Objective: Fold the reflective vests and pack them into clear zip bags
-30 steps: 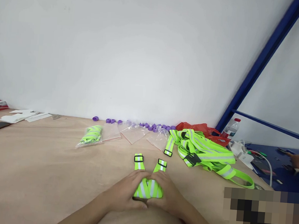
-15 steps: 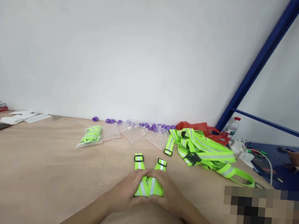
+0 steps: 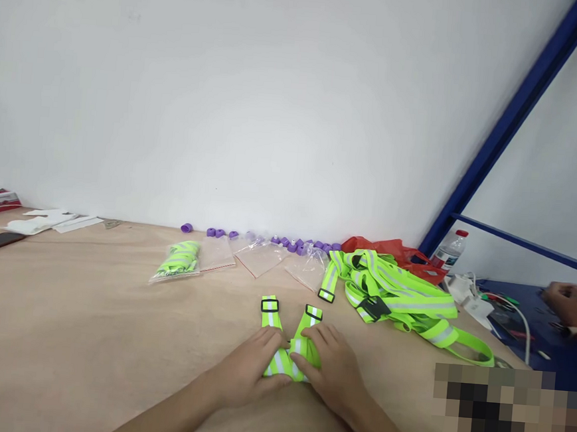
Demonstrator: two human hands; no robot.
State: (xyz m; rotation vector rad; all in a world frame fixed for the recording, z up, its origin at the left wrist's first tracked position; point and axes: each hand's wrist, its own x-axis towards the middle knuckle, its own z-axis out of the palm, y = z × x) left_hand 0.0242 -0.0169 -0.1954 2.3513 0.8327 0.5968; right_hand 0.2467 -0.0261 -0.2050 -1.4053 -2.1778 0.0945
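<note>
Both my hands rest on a folded neon-green reflective strap (image 3: 287,356) lying on the tan table (image 3: 84,333). My left hand (image 3: 249,369) presses and grips its left side with curled fingers. My right hand (image 3: 329,366) covers the right side, fingers bent over the fold. Two strap ends with black buckles (image 3: 270,306) stick out beyond my fingers toward the wall.
A heap of green reflective straps (image 3: 392,294) lies to the right, with a red bag (image 3: 396,250) behind it. Clear plastic bags (image 3: 260,257), one packed with a strap (image 3: 178,260), and purple caps (image 3: 291,244) line the wall. Another person's hand (image 3: 568,304) is at far right.
My right hand has slid down and over the fold, its fingers now lying across the strap. The other person's hand at the right moved up slightly.
</note>
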